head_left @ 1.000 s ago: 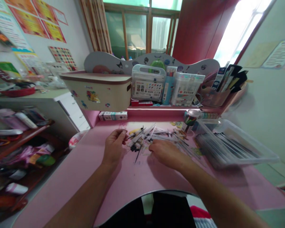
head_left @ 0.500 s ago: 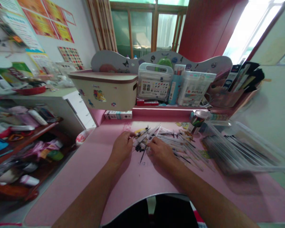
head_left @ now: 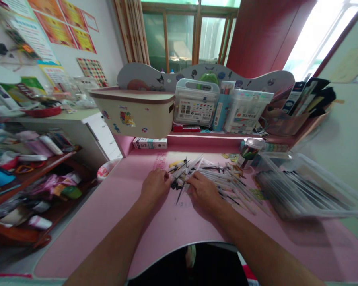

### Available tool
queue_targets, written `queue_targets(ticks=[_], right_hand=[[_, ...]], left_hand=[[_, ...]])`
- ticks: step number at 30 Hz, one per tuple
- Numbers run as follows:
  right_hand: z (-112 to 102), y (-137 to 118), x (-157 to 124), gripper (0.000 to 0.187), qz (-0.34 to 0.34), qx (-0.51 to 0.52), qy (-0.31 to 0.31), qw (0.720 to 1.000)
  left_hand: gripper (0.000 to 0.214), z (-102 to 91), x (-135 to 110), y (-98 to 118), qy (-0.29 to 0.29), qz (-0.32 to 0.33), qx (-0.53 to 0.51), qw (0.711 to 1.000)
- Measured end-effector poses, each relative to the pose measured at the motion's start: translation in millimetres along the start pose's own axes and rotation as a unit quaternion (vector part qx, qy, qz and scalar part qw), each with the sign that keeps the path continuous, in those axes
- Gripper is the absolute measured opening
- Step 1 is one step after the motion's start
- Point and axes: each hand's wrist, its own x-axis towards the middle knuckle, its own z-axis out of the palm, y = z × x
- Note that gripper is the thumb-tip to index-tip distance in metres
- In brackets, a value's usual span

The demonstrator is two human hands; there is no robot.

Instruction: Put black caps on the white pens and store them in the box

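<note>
A heap of thin white and black pens (head_left: 214,176) lies spread across the pink desk (head_left: 167,226). My left hand (head_left: 155,186) rests at the heap's left end, fingers curled and pinched on a few pens. Close beside it, my right hand (head_left: 203,190) lies over the pens with fingertips pressed together on them. The two hands nearly touch over a bundle of pens (head_left: 181,174) that fans up and away from me.
A clear plastic tray (head_left: 304,186) with more pens sits at the right. A round tin (head_left: 247,151) stands behind the heap. The raised shelf holds a cream storage box (head_left: 134,113) and marker cases (head_left: 197,103). Cluttered shelves (head_left: 26,174) stand at the left.
My right hand slid left along the pens until it met my left hand. The view shifted slightly left and closer.
</note>
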Motion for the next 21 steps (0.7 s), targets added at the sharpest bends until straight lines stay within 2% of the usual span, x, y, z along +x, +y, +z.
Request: queue_targets(ticks=[3,8,11,17,21], right_hand=[[-0.8,0.5,0.1,0.021,0.009,0.013,0.017,1.000],[-5.1,4.8,0.2,0.020,0.022,0.030,0.053,0.998],[-6.5,6.3,0.1,0.018,0.032,0.021,0.067,0.997],[-3.3,3.9,0.9,0.025,0.029,0.030,0.060,0.997],[-2.2,2.6,2.1,0.029,0.030,0.045,0.060,0.997]], left_hand=[[0.021,-0.7,-0.9,1.2,0.003,0.004,-0.009,1.000],[0.014,-4.6,-2.1,1.0,-0.030,0.003,-0.015,0.999],[0.014,-6.2,-0.2,-0.4,-0.023,0.009,-0.009,1.000],[0.030,1.8,7.0,0.3,0.026,0.097,-0.043,0.994],[0.034,10.2,8.7,4.0,0.029,0.150,-0.064,0.986]])
